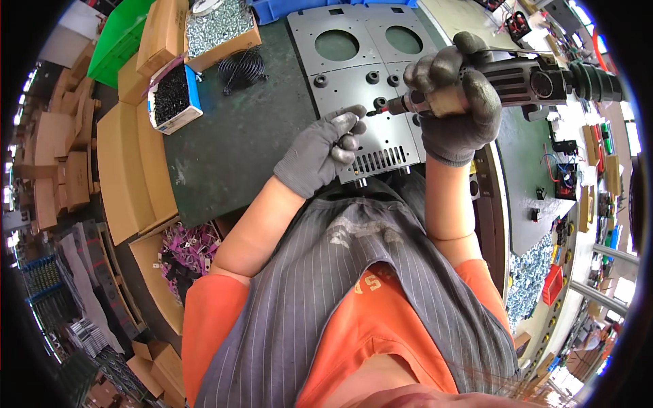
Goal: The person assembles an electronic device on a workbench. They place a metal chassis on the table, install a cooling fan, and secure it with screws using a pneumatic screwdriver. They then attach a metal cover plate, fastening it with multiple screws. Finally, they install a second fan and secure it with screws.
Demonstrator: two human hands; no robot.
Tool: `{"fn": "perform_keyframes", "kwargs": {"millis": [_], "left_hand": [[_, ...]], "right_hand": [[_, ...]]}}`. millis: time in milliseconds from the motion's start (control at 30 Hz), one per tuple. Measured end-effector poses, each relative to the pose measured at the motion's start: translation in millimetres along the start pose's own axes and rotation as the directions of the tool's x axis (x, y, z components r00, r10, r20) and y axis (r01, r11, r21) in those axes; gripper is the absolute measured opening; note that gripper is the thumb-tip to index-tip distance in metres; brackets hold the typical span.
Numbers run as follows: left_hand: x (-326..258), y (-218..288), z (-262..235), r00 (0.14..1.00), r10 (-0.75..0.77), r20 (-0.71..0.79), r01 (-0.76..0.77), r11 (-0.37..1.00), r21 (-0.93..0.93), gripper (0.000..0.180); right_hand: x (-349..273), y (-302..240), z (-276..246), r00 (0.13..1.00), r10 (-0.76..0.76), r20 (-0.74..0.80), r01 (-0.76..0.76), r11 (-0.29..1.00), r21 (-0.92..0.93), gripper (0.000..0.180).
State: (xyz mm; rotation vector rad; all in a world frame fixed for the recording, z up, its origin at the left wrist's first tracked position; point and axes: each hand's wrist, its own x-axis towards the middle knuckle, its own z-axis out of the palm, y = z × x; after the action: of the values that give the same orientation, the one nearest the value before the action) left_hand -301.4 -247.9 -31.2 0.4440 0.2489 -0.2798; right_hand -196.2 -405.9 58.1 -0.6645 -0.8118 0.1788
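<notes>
My right hand [457, 102], in a grey glove, is wrapped around a dark power screwdriver [518, 83] held nearly level, its tip pointing left. Close to that tip, the gloved fingers of my left hand [318, 151] are curled into a pinch; whatever small thing they hold is hidden. Beneath both hands lies a grey sheet-metal panel [354, 73] with two large round cutouts and a row of slots at its near edge. Several black round feet [373, 77] stand on the panel, some partly hidden by the screwdriver and my right hand.
On the dark green bench [224, 146], left of the panel, are black wire fan guards [243, 70], a box of black screws [171, 98] and a carton of silver screws [219, 30]. A green bin [121, 42] stands beyond. Pink-purple parts [189, 253] fill a low carton.
</notes>
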Motion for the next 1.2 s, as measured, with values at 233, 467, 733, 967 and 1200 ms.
{"fn": "perform_keyframes", "kwargs": {"millis": [233, 467, 733, 967, 1200], "left_hand": [[-11, -21, 21, 0.976, -0.116, 0.185, 0.138, 0.984, -0.111, 0.029], [-9, -33, 31, 0.978, -0.167, 0.121, 0.178, 0.981, -0.082, 0.029], [10, -26, 40, 0.989, -0.127, -0.080, 0.149, 0.892, 0.427, 0.049], [77, 34, 13, 0.912, 0.351, 0.212, -0.121, -0.264, 0.957, 0.042], [123, 52, 25, 0.914, 0.348, 0.207, 0.062, -0.625, 0.778, 0.030]], "right_hand": [[-19, -24, 13, 0.996, -0.071, -0.061, 0.079, 0.988, 0.132, 0.049], [-35, -36, 11, 0.995, -0.088, -0.044, 0.094, 0.980, 0.177, 0.048], [-30, -22, -26, 0.984, -0.008, -0.176, 0.031, 0.992, 0.125, 0.055], [16, -9, -76, 0.895, 0.043, -0.443, -0.016, 0.998, 0.065, 0.046], [52, 28, -90, 0.911, 0.040, -0.411, -0.195, 0.919, -0.343, 0.047]]}}
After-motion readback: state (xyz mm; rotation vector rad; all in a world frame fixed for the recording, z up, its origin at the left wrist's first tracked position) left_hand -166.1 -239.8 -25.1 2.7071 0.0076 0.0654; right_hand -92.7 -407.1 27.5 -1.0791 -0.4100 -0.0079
